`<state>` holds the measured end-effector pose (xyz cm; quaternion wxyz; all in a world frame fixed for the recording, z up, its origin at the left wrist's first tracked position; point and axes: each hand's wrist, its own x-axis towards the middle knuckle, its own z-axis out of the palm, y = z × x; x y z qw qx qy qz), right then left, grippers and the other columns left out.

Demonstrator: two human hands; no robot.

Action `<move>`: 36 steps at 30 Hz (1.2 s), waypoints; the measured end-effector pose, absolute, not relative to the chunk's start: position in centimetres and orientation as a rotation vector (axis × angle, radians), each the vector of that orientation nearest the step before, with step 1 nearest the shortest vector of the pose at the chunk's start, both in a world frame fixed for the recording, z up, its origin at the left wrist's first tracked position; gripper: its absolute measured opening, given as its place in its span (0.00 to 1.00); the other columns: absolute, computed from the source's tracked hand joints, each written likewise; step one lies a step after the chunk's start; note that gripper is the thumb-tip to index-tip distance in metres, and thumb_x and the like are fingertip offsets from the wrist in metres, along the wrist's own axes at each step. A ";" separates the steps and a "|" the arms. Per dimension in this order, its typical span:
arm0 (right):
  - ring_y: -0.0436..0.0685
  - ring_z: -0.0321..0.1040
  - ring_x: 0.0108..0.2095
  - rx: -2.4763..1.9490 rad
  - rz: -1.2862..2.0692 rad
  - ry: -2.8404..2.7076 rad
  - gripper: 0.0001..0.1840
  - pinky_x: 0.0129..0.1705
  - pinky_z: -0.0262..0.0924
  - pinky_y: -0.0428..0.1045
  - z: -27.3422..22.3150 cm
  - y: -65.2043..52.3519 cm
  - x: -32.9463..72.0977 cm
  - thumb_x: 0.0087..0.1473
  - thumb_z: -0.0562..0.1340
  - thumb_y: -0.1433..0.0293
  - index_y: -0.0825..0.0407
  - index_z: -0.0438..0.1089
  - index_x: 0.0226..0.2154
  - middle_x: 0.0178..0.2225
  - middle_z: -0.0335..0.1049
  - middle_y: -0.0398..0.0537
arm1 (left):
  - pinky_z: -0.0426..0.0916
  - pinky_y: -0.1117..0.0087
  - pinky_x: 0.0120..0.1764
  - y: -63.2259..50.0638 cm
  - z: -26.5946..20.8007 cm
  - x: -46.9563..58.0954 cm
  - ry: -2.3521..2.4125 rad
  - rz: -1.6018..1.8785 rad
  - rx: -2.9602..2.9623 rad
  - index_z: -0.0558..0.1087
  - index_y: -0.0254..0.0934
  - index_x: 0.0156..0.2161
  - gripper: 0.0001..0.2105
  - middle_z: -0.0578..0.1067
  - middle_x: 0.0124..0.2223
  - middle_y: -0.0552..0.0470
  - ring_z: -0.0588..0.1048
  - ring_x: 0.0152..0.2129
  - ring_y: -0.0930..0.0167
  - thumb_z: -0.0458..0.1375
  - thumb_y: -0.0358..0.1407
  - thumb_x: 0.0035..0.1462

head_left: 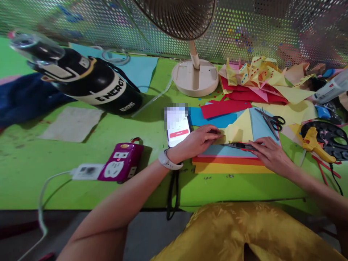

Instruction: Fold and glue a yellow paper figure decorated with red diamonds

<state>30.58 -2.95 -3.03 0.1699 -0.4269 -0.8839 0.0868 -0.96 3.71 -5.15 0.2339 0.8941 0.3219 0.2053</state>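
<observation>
A folded piece of pale yellow paper (243, 127) stands up to a point above the coloured sheets. My left hand (204, 140) is closed on its left end, fingertips pressed together. From the right, my right hand (269, 154) grips a utility knife (241, 145) with a dark and red handle. Its thin blade points left and lies along the bottom edge of the yellow paper, close to my left fingertips. Under both hands is a stack of coloured paper (231, 168) in light blue, orange and yellow. Scissors (272, 121) lie just beyond my right hand.
A lit phone (178, 132) lies beside my left wrist. Behind stands a fan (195, 78). Further left are a black bottle (106, 85) and a purple power socket (121, 163) with a white cable. On the right are paper scraps (258, 78) and a yellow glue gun (315, 143).
</observation>
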 end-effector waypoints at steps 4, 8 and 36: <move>0.61 0.68 0.45 -1.213 0.261 -2.512 0.21 0.46 0.70 0.58 -3.5 -3.0 30.1 0.65 0.53 0.69 0.46 0.64 0.59 0.44 0.71 0.54 | 0.69 0.58 0.53 3.8 -5.2 -1.0 0.885 0.544 2.443 0.76 0.37 0.50 0.17 0.72 0.52 0.43 0.72 0.51 0.64 0.50 0.25 0.62; 0.61 0.67 0.44 -1.191 0.296 -2.536 0.20 0.45 0.70 0.58 -3.4 -2.8 30.1 0.65 0.53 0.69 0.47 0.66 0.58 0.44 0.70 0.54 | 0.69 0.57 0.53 3.8 -5.1 -1.0 0.899 0.529 2.426 0.75 0.39 0.50 0.18 0.72 0.53 0.44 0.71 0.51 0.65 0.50 0.24 0.61; 0.59 0.68 0.43 -0.993 0.432 -2.601 0.18 0.45 0.69 0.57 -3.5 -3.3 29.2 0.64 0.53 0.71 0.51 0.69 0.54 0.42 0.71 0.55 | 0.70 0.58 0.52 3.6 -4.6 -0.9 0.899 0.540 2.414 0.76 0.39 0.49 0.16 0.73 0.51 0.44 0.73 0.49 0.65 0.50 0.27 0.63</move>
